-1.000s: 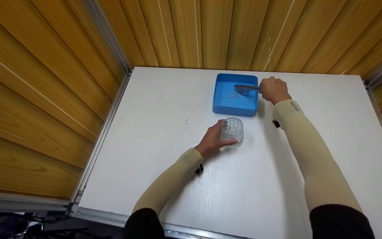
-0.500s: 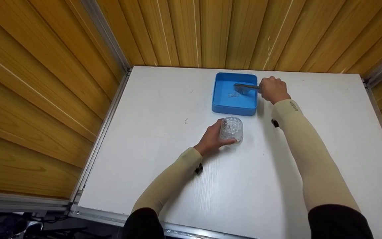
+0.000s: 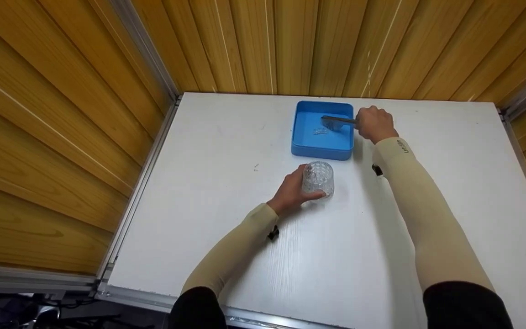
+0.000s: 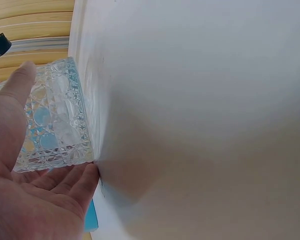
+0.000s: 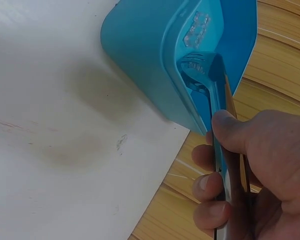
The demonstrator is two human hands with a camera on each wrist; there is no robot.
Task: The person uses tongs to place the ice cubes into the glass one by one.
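Observation:
My left hand (image 3: 290, 194) grips a clear cut-glass tumbler (image 3: 318, 178) on the white table, thumb on the near side. In the left wrist view the tumbler (image 4: 57, 112) has a faceted pattern, and the fingertips lie low beside its base. At the back, my right hand (image 3: 375, 124) holds metal tongs (image 3: 343, 120) by the handle, over the right wall of a blue square box (image 3: 322, 153). In the right wrist view the slotted head of the tongs (image 5: 205, 65) is down inside the box, near small clear pieces (image 5: 197, 29). Whether the tongs hold a piece cannot be told.
A wood-panelled wall (image 3: 290, 45) rises behind the table (image 3: 199, 151), with another (image 3: 53, 128) at the left. Metal framing (image 3: 139, 196) runs along the left edge. Small dark marks (image 3: 256, 167) show on the tabletop.

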